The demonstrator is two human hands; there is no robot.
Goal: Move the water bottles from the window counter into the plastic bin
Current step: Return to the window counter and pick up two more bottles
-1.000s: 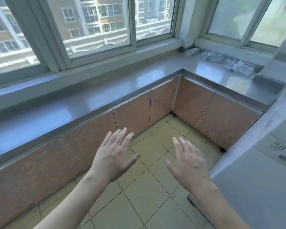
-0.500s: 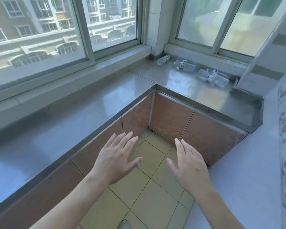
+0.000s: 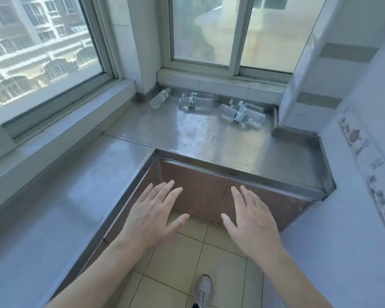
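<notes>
Several clear water bottles lie on their sides at the back of the steel window counter (image 3: pixel 209 138), under the far window. One lone bottle (image 3: pixel 160 98) lies at the left by the pillar, a pair (image 3: pixel 195 102) lies in the middle, and a small cluster (image 3: pixel 241 114) lies at the right. My left hand (image 3: pixel 152 215) and my right hand (image 3: pixel 250 217) hover palm-down with fingers spread, in front of the counter's edge and well short of the bottles. Both hold nothing. No plastic bin is in view.
The L-shaped counter continues along the left window (image 3: pixel 60 196). Brown cabinet doors (image 3: pixel 198 192) sit below it. A tiled wall (image 3: pixel 353 196) closes the right side, with a white pillar (image 3: pixel 316 70) at the counter's back right. My shoe (image 3: pixel 204 290) stands on the tiled floor.
The view has turned right and closed in on the counter corner, so the bottles now lie straight ahead and larger. Both hands stay open and spread in front of me.
</notes>
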